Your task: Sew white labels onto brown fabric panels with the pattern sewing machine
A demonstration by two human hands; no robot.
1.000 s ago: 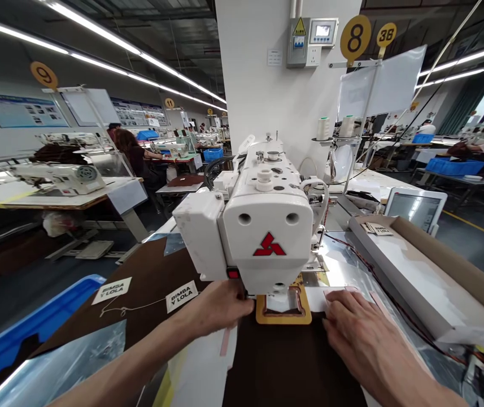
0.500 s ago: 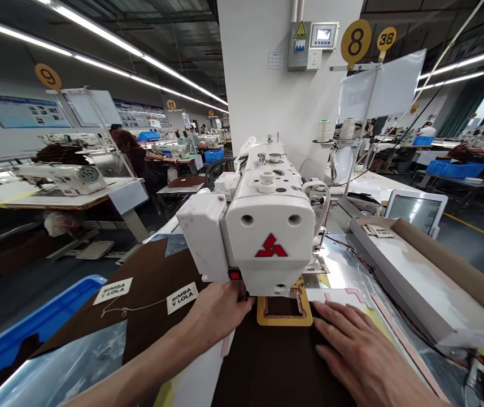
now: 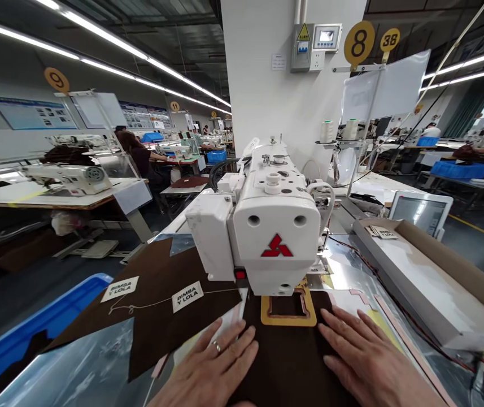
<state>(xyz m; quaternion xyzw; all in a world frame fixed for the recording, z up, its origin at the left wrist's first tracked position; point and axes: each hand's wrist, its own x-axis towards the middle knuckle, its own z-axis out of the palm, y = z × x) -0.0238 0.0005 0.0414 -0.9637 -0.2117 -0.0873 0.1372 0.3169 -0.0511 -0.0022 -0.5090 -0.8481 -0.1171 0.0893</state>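
At lower centre, the left hand [image 3: 214, 364] and right hand [image 3: 362, 362] lie flat and apart on the brown cloth [image 3: 286, 362]; the yellow frame [image 3: 288, 310] sits just above, between them, its long axis across, under the machine [image 3: 273, 237].

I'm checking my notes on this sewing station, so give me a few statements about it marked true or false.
1. Both hands lie flat on the dark brown fabric. True: left hand, right hand.
2. The left hand wears a ring. True.
3. The frame under the sewing machine is blue. False: it is yellow-orange.
4. The right hand grips a white label. False: two labels lie left of the machine, untouched.
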